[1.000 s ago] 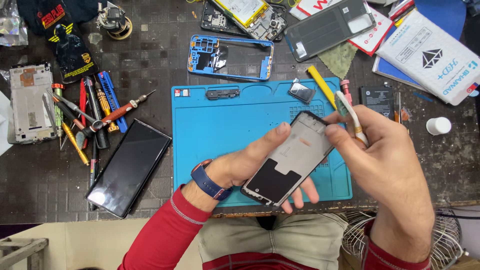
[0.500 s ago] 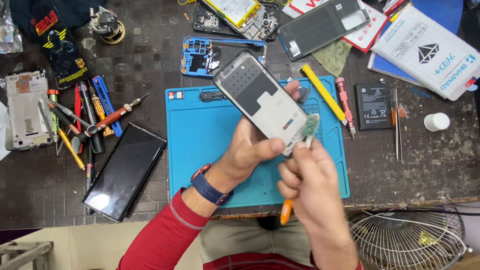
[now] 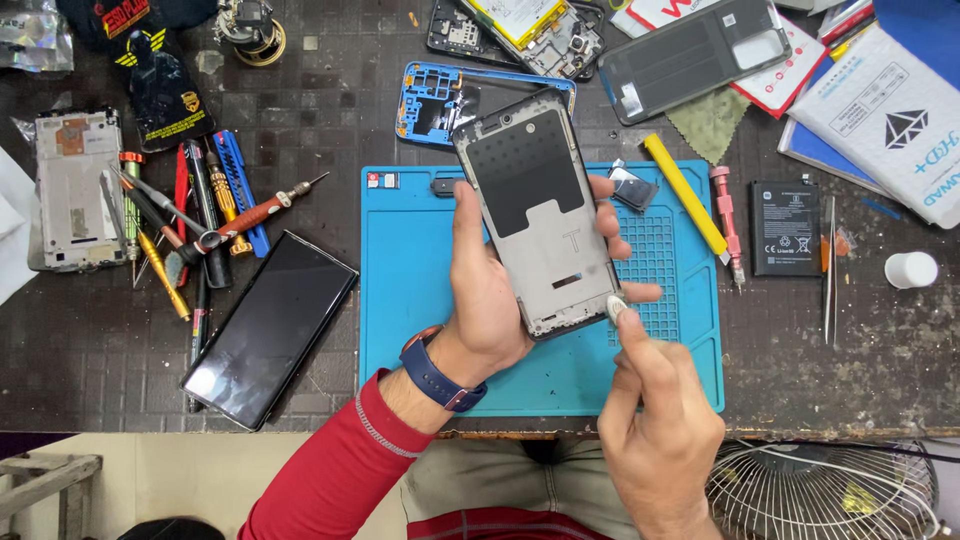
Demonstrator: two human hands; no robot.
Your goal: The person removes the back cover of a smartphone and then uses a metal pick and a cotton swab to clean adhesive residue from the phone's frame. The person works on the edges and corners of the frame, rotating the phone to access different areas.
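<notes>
Phone frame (image 3: 538, 215), grey metal w/ black panel, held upright-ish above blue mat, small pale pick (image 3: 617, 306) at lower-right corner

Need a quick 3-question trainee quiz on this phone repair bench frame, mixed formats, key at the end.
1. True or false: the left hand holds the phone frame above the blue repair mat.
2. What does the right hand pinch against the frame's lower corner? A) small round pick B) tweezers C) yellow pry tool
3. Which side of the mat does the black phone lie on, in the picture?

Key: 1 true; 2 A; 3 left.
</notes>
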